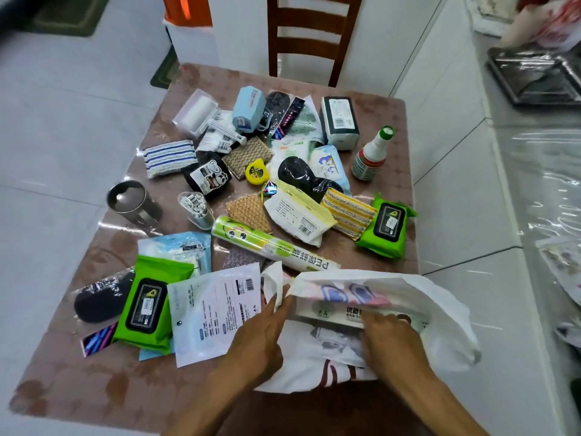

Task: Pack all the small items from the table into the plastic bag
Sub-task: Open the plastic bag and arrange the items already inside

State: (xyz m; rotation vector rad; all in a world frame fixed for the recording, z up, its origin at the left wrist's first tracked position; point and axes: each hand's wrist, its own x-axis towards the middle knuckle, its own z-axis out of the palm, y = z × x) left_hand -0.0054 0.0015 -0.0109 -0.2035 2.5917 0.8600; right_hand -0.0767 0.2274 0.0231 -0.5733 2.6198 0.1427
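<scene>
A white plastic bag [440, 309] lies at the near right of the table, its mouth facing left. My left hand [261, 335] pinches the bag's left handle and holds the mouth apart. My right hand [390, 335] grips a white tissue pack [333, 313] that sits partly inside the bag. Several small items cover the table: a cling film roll [270, 243], two green wipe packs [386, 225] [147, 306], a white flat pouch [213, 313], a yellow tape measure [257, 171], a sauce bottle [372, 155] and a striped cloth [169, 157].
A metal cup [132, 201] and a cotton swab jar [196, 209] stand at the left of the table [94, 388]. A wooden chair [311, 36] stands behind it. A white wall and a plastic-covered counter [547, 190] run along the right.
</scene>
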